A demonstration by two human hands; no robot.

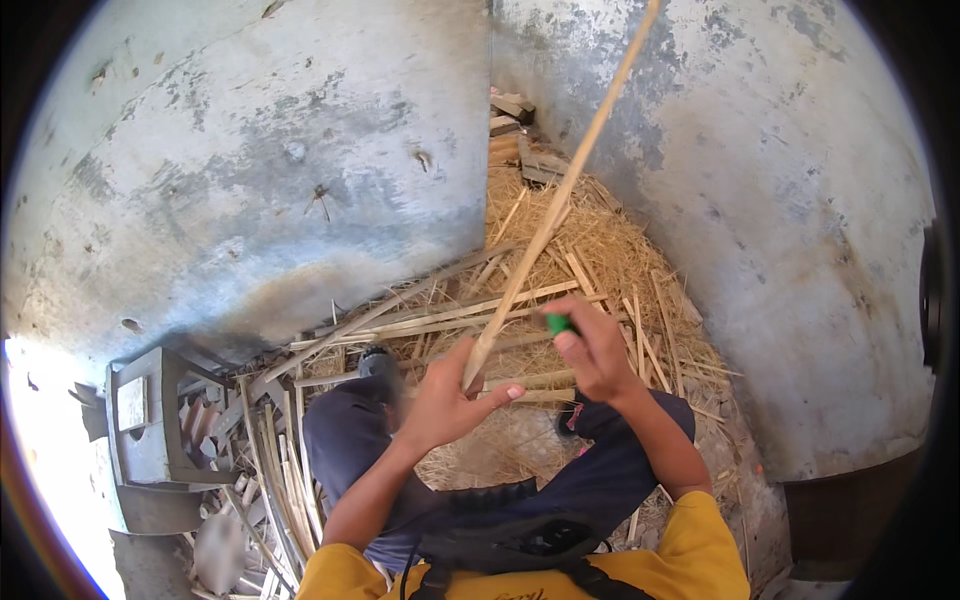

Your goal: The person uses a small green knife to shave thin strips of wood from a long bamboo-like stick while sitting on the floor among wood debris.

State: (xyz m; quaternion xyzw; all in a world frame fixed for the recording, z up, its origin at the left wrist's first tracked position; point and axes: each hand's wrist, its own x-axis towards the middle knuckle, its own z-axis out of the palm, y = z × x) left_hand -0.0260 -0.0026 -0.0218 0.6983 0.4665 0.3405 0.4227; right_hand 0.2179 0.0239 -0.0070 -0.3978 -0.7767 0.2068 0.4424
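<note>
A long, pale wooden strip point(560, 200) slants up and to the right from my left hand point(440, 402), reaching past the top of the picture. My left fingers wrap around its lower end, while the thumb points out to the right. Just right of the strip, my right hand point(602, 352) is closed on a small green-handled tool point(558, 323). Only a bit of green shows between the fingers; any blade is hidden or too small to make out. Both hands are raised above my bent knees, with the tool apart from the strip.
Thin shavings point(610, 235) heap in the corner between two weathered walls. Several cut strips point(440, 320) lie crossed in front of me, and more strips point(285, 470) lie by my left leg. A grey box-like stand point(150, 450) is at the far left. Wood blocks point(510, 115) lie behind.
</note>
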